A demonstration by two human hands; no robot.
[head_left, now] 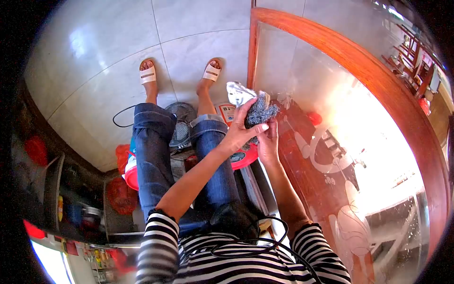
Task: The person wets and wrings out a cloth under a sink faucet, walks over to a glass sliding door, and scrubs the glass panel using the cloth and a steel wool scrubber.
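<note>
My left hand [239, 135] is closed on a grey, speckled, fuzzy bundle [261, 112], its fingers behind it and its thumb across the lower front. The bundle looks like steel wool or knitted cloth; I cannot tell which. A crumpled white piece with dark marks [240, 93] sticks out at its upper left, against the left fingers. From the right, my right hand [268, 141] grips the bundle's lower edge, its fingertips partly hidden. Both hands are raised in front of my right knee, above a red-rimmed basin [248, 158] partly covered by my leg and hands.
A wood-framed glass panel [302, 61] stands close on the right. Between my legs is a round fan [182, 123]. Red plastic bags [122, 195] and a dark shelf [56, 189] are at the left. A black cable [279, 241] loops over my lap.
</note>
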